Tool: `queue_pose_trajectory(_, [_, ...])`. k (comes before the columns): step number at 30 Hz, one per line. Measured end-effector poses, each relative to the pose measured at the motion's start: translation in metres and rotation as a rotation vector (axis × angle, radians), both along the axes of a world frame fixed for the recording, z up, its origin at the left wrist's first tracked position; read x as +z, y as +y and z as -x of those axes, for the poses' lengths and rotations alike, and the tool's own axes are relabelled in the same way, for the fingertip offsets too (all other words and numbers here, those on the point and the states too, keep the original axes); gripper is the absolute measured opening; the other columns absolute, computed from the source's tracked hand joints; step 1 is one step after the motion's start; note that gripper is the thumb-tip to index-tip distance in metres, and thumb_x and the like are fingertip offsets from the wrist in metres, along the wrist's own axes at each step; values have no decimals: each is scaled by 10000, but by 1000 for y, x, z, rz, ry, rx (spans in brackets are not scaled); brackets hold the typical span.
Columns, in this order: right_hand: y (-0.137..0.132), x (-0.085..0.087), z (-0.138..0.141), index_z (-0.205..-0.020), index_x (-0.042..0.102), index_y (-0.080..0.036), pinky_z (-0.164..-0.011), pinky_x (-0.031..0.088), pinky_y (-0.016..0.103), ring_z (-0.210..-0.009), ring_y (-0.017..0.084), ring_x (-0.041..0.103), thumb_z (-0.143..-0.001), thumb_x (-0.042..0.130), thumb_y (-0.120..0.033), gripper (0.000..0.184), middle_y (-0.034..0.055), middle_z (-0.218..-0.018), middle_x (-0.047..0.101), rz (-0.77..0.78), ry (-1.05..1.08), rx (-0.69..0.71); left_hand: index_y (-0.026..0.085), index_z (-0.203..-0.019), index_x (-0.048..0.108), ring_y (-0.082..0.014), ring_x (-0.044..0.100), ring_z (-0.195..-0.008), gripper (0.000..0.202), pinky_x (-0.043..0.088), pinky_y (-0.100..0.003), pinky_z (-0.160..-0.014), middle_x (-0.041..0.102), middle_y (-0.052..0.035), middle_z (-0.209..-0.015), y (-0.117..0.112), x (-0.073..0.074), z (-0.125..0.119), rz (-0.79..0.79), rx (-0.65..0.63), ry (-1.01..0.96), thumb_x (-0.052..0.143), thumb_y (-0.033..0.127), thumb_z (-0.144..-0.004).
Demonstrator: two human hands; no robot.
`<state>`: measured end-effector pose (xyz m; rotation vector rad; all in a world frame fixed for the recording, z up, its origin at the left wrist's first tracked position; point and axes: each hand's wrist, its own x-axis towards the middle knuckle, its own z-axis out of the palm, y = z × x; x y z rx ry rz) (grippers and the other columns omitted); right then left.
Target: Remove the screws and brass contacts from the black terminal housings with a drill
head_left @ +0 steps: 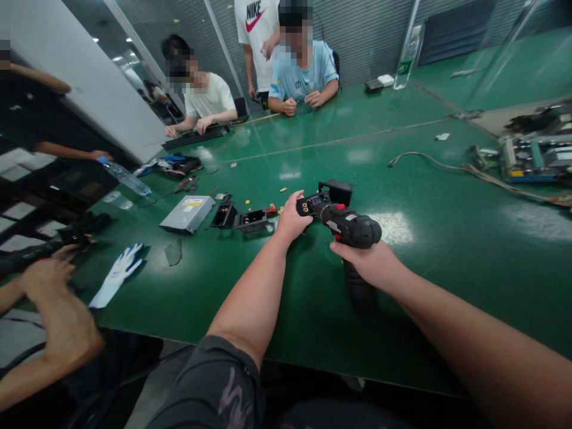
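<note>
My right hand (373, 259) is wrapped round the grip of a black cordless drill (353, 226) with red buttons. The drill's nose points left and meets a black plastic housing (308, 205) with brass-coloured fittings. My left hand (292, 220) is closed on that housing's left side, steadying it on the green table. Behind the drill's nose stands a black box-shaped part (337, 192), which may belong to the same housing. To the left of my left hand lie two more black open housings, one (251, 221) nearer and another (224, 214) beyond it. Small brass pieces (283, 190) are scattered nearby.
A silver disc drive (187, 214) and a white-blue glove (118, 274) lie to the left. Circuit boards (536, 158) with a trailing cable (429, 158) are at the right. A bottle (404, 65) stands at the back. Several people sit or stand around the green table (447, 268).
</note>
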<state>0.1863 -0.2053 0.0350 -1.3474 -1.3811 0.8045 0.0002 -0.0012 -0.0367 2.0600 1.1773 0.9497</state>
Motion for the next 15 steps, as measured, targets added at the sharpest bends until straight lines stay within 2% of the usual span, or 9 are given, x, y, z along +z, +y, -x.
queue_pose_trajectory(2, [0, 1, 0, -1288, 779, -246, -1269, 523, 645, -1371, 426, 738, -890, 747, -458, 451, 158, -1310, 818, 11, 2, 14, 272, -1767, 429, -347, 694, -1483, 1111, 540, -555, -1295, 697, -147, -1595, 1, -1, 0, 20, -11, -28, 848, 98, -754])
queue_pose_trajectory(4, [0, 1, 0, -1254, 782, -244, -1263, 528, 636, -1358, 422, 742, -888, 743, -455, 424, 158, -1296, 817, 12, 6, 11, 274, -1795, 399, -345, 700, -1474, 1150, 539, -559, -1295, 704, -150, -1585, 2, -2, 1, 21, -18, -34, 853, 98, -753])
queue_pose_trajectory(8, [-1, 0, 1, -1276, 775, -248, -1264, 525, 629, -1340, 410, 750, -885, 755, -457, 444, 148, -1339, 822, 5, 16, -19, 286, -1548, 637, -328, 697, -1450, 830, 526, -540, -1308, 728, -102, -1538, 4, -4, 2, -30, -18, 22, 845, 114, -764])
queue_pose_trajectory(10, [-2, -1, 1, -1305, 773, -239, -1262, 526, 634, -1340, 414, 752, -880, 759, -458, 479, 159, -1383, 819, 19, 20, -24, 275, -1446, 681, -325, 713, -1397, 711, 537, -531, -1286, 751, -90, -1467, 5, -5, 3, -50, -9, 37, 840, 131, -768])
queue_pose_trajectory(15, [-1, -1, 0, -1322, 777, -237, -1297, 502, 643, -1414, 430, 728, -886, 759, -463, 491, 169, -1422, 809, 23, 10, -17, 295, -1425, 681, -326, 715, -1377, 693, 540, -531, -1270, 752, -79, -1439, 6, -5, 2, -49, 5, 48, 839, 140, -768])
